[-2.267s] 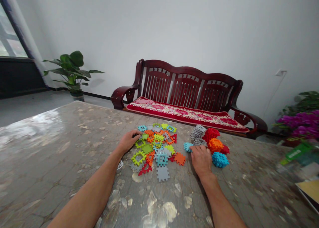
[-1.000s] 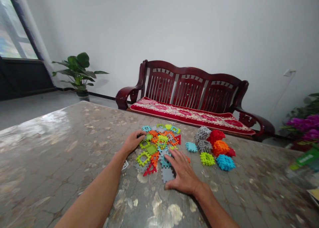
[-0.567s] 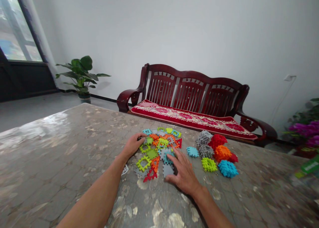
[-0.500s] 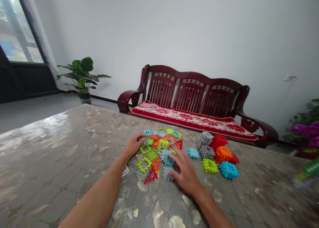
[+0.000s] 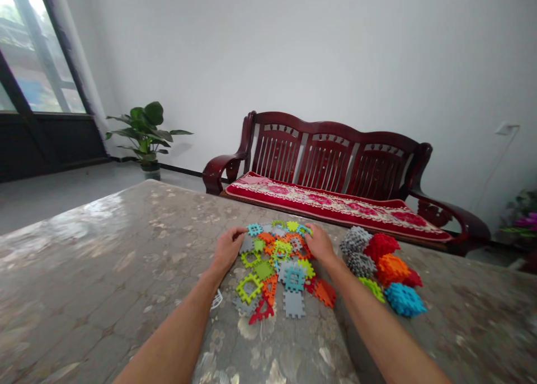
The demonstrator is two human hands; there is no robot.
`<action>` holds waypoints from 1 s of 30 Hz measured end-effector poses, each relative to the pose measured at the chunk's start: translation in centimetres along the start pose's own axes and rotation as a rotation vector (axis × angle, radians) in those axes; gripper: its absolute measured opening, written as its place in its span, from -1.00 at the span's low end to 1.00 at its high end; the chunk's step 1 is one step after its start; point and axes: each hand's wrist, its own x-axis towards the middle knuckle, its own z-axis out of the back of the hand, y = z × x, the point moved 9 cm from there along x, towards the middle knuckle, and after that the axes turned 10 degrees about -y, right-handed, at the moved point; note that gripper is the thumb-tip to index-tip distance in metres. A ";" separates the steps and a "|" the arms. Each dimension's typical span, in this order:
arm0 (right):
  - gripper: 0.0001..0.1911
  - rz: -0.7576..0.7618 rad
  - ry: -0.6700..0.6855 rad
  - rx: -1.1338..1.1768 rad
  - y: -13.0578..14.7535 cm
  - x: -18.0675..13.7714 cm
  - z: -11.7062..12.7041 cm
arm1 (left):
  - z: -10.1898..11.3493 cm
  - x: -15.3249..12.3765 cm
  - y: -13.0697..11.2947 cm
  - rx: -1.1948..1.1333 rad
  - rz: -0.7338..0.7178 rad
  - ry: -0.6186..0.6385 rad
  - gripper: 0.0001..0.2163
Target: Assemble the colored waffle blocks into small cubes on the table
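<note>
A loose heap of flat plastic interlocking tiles with notched edges, in green, grey, orange, red and blue, lies between my hands. My left hand (image 5: 229,247) rests at the heap's far left side. Its fingers reach out toward a blue frame tile (image 5: 254,230) and a grey tile (image 5: 246,244), with the thumb apart. At the far right edge, my right hand (image 5: 320,243) touches a blue tile (image 5: 302,230) with fingers and thumb apart. Nearer me are a light-blue square frame tile (image 5: 295,278), a grey tile (image 5: 293,304) and an orange tile (image 5: 324,293).
Right of my right forearm stand stacks of tiles: grey (image 5: 361,265), red (image 5: 381,246), orange (image 5: 392,269) and blue (image 5: 405,299). A white piece (image 5: 216,299) lies by my left forearm. Beyond the patterned table (image 5: 138,250) is a wooden bench (image 5: 327,149).
My right hand has moved from above the heap's near right part to its far right edge. The light-blue frame and orange tile beneath it now show. My left hand stays at the left side.
</note>
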 end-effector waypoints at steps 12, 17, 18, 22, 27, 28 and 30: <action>-0.39 0.001 0.235 -0.129 0.5 4.4 -5.3 | -0.4 -0.1 0.1 0.039 -0.012 0.017 -0.77; -0.52 0.013 0.321 -0.164 1.5 5.1 -6.7 | -0.8 -0.1 0.0 0.041 -0.020 0.053 -0.77; -0.55 0.012 0.328 -0.176 1.6 5.1 -6.8 | -0.8 -0.1 0.0 0.041 -0.017 0.062 -0.77; -0.55 0.016 0.320 -0.211 2.1 5.3 -6.5 | -0.9 -0.2 0.0 0.030 -0.015 0.075 -0.78; -0.55 0.028 0.251 -0.181 2.3 4.9 -5.1 | -0.8 -0.3 -0.2 0.043 -0.030 0.070 -0.79; -0.55 0.032 0.230 -0.160 2.2 4.8 -4.8 | -0.8 -0.3 -0.2 0.047 -0.031 0.071 -0.79; -0.55 0.037 0.183 -0.103 2.0 4.4 -4.1 | -0.8 -0.3 -0.2 0.053 -0.035 0.062 -0.79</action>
